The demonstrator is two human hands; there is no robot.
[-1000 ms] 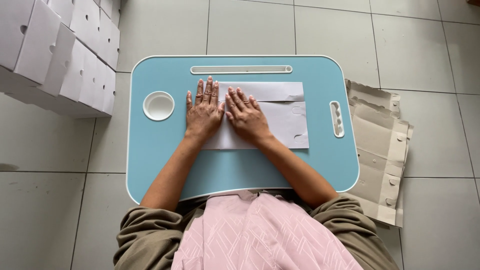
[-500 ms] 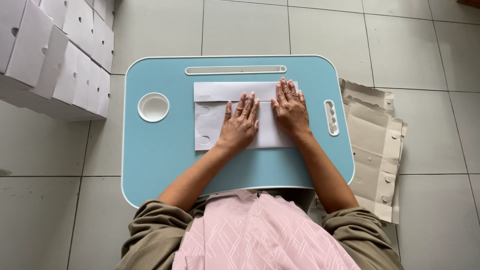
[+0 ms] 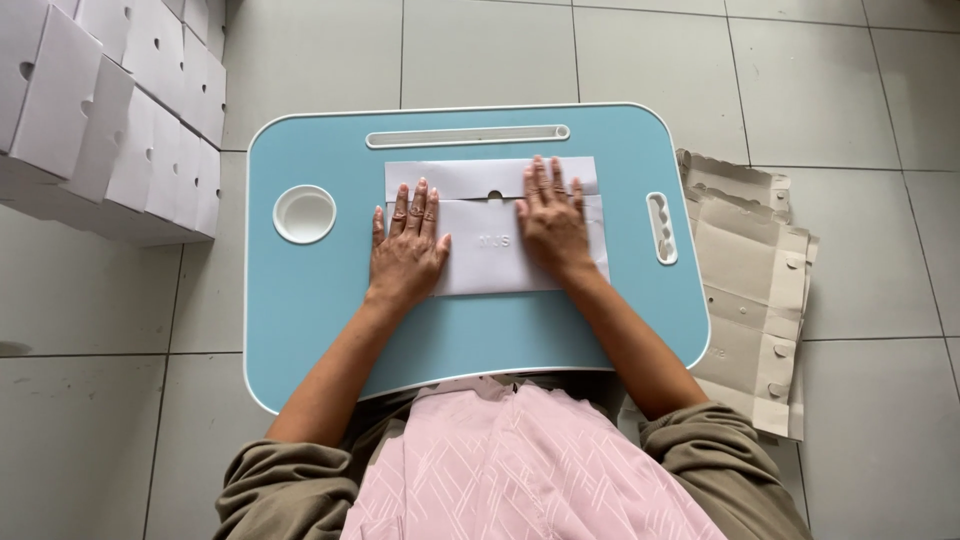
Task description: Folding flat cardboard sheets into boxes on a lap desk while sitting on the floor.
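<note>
Cardboard (image 3: 490, 235), a flat white sheet folded along a crease, is laid near the middle of the blue desk (image 3: 300, 320), just below a long slot (image 3: 467, 136). It is pressed down by both hands: the left hand (image 3: 407, 250) is spread over its left edge, partly on the desk, and the right hand (image 3: 550, 220) is laid on its right half. All fingers are held open and flat; nothing is gripped. A small half-round notch is seen at the fold between the hands.

For a sharp crease, it is judged that even pressure should be kept along the whole fold, with the palms drawn outward toward both ends while the edges are held square.

A round white cup recess (image 3: 304, 213) is set well left of the sheet, and a white handle slot (image 3: 661, 228) just right of it. Bare desk is left below the sheet. On the floor, white boxes (image 3: 110, 110) are stacked left of the desk and brown flat blanks (image 3: 750, 290) are piled right of it, touching its rim.
</note>
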